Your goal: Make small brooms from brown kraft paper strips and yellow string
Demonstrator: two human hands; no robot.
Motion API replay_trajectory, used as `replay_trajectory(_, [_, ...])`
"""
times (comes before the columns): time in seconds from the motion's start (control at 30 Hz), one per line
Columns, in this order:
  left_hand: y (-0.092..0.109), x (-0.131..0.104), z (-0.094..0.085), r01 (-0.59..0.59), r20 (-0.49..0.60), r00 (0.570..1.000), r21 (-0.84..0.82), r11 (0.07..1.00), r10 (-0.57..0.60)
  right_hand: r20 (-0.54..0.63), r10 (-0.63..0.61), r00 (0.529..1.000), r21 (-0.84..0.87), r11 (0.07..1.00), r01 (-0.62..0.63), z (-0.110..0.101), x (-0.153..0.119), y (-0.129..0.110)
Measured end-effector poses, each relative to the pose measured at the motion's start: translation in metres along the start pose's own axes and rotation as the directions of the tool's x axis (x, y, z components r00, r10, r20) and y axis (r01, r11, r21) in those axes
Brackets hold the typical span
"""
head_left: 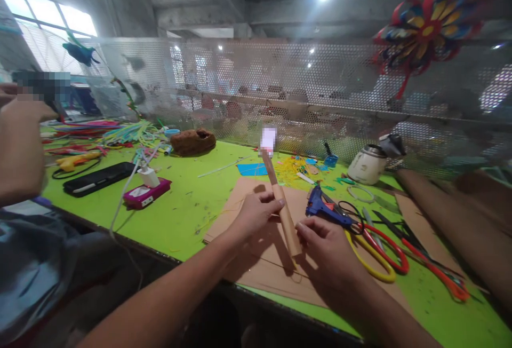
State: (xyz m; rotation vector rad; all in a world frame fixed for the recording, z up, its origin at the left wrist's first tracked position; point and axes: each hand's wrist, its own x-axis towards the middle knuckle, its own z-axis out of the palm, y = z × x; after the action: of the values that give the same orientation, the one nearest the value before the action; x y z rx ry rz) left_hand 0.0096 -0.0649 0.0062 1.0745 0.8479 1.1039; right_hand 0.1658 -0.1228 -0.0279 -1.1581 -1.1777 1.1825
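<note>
My left hand (260, 212) grips the middle of a long, narrow brown cardboard piece (290, 230), thumb across its front. The piece slants from upper left to lower right above brown cardboard sheets (256, 252) on the green table. Close to its lower right edge is my right hand (320, 233), thumb and index finger pinched together; whatever is between them is too small to make out. A blue glue gun (326, 209) lies just beyond my right hand, beside scissors with yellow handles (374, 260) and scissors with red handles (394, 252).
A magenta power strip (147, 193), a black case (99, 178) and a brown hollow object (193, 142) are on the green table (188, 188). Yellow scraps (294, 169) and a white pot (367, 165) stand behind. Another person's arm (22, 148) is at left.
</note>
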Motion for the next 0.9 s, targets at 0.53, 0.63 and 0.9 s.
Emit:
replay_trajectory(0.53, [0.003,0.03,-0.018,0.093,-0.012,0.996,0.029,0.995,-0.093,-0.048,-0.437,0.898,-0.749,0.611,0.257,-0.04,0.018,-0.02])
replay_trajectory(0.63, [-0.002,0.029,-0.018,0.107,0.007,0.994,0.016,0.994,-0.107,0.022,-0.428,0.904,-0.849,0.469,0.243,-0.061,0.04,-0.022])
replay_trajectory(0.9, [-0.011,0.034,-0.022,0.117,-0.03,0.993,-0.009,0.993,-0.117,0.106,-0.381,0.919,-0.981,0.111,0.159,-0.073,0.06,0.009])
